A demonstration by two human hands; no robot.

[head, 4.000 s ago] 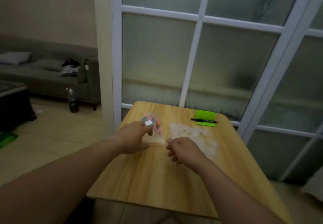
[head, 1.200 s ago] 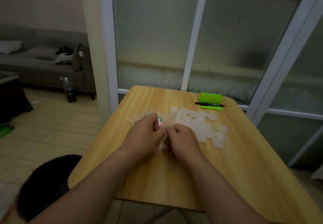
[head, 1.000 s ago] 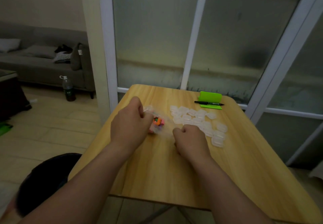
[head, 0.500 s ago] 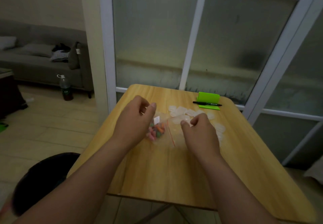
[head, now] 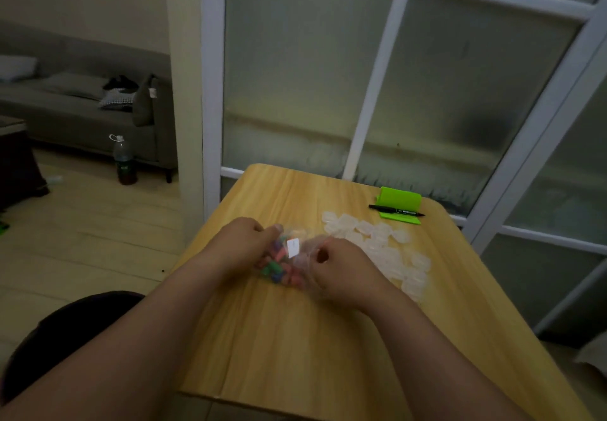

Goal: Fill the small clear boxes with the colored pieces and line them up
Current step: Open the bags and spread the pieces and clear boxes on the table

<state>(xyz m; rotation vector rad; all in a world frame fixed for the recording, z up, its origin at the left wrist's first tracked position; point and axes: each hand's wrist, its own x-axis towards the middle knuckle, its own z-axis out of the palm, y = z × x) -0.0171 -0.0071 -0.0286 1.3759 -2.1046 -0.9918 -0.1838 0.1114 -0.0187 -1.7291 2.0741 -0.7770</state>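
The wooden surface (head: pixel 295 348) carries scattered clear boxes (head: pixel 381 250), a bag of colored pieces (head: pixel 282 263) (clear plastic), a green holder (head: pixel 399 202) and a black pen (head: pixel 395 211).

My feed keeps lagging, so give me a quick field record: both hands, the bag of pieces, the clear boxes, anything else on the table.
left hand: grips the bag's left side
right hand: pinches the bag's right edge
bag: clear plastic, white label, held between the hands low over the table
colored pieces: inside the bag
clear boxes: loose cluster right of the hands, not lined up, none visibly filled
pen: black, lying on the green stand at the far right corner
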